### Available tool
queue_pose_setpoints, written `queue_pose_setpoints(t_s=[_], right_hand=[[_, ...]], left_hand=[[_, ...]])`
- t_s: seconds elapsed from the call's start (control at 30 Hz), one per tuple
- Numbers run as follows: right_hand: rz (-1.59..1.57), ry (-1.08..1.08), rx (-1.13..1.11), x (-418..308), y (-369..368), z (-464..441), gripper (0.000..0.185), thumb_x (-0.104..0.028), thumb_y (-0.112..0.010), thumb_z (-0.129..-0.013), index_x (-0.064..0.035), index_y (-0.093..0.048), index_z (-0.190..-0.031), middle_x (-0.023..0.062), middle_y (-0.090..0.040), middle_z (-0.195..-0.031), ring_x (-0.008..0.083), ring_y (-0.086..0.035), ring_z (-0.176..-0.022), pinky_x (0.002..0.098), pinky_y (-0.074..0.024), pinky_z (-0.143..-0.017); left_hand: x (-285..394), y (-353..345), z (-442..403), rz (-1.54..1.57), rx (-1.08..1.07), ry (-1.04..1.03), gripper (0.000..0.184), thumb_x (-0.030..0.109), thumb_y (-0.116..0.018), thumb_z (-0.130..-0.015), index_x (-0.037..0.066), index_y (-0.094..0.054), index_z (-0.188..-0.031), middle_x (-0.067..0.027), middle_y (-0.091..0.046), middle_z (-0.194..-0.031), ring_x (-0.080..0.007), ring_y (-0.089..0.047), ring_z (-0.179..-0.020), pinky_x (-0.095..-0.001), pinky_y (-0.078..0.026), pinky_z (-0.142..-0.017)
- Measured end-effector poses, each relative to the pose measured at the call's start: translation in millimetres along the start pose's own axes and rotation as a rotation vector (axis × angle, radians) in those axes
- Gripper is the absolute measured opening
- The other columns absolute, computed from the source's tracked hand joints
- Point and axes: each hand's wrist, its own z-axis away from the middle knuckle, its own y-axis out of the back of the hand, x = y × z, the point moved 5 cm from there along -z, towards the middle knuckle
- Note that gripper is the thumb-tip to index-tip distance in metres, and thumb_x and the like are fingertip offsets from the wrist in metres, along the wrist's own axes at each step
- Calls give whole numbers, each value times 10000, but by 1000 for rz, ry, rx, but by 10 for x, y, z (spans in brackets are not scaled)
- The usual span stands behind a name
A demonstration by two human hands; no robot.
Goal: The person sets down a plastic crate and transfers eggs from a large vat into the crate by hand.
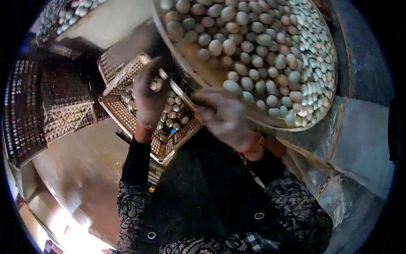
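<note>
My left hand point(149, 95), in a pale glove, is over a plastic crate point(115, 111) with perforated sides. Eggs point(171, 111) lie inside the crate, to the right of this hand. Its fingers point away from me and are dark and smeared, so what they hold, if anything, is hidden. My right hand point(226, 118), also gloved, is between the crate and a large round tub point(292, 127), close to the tub's near rim. Motion blurs its fingers. Pale green, white and brownish eggs point(258, 61) are heaped in the tub.
Stacked dark crates point(23, 110) stand on the left, with a lighter crate point(69, 120) among them. More eggs point(69, 17) show in another container at the upper left. Grey sheeting point(359, 144) covers the area on the right. Brown floor point(84, 169) shows at the lower left.
</note>
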Motion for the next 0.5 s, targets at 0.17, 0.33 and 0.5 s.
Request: queue_pose_setpoints(t_s=[0.17,0.33,0.5], right_hand=[[486,-647,-22,582,1218,681,559,-346,-625,-858,-57,-484,-1316,227,-630,-1098,408,-621,-969,480,-502,-816],[322,-894,-68,1176,1134,868,564,-342,-565,-913,-87,-408,-1391,236,-598,-1176,393,-590,-1076,445,-451,-936],[67,-757,56,1547,764,728,760,-477,-590,-857,-41,-329,-1424,254,-572,-1231,412,-553,-1133,469,-441,-952]], left_hand=[[1024,-1088,-212,-171,-711,-279,770,199,-818,-653,99,-462,-1328,-175,-537,-1262,-405,-555,-1115,-412,-457,-959],[304,-1997,-192,-475,-1081,-291,718,255,-697,-785,87,-352,-1393,-180,-537,-1275,-364,-594,-1053,-411,-469,-915],[388,-2150,-202,-411,-1171,-11,944,385,-832,-554,43,-403,-1323,-244,-515,-1226,-379,-514,-1129,-433,-473,-925]])
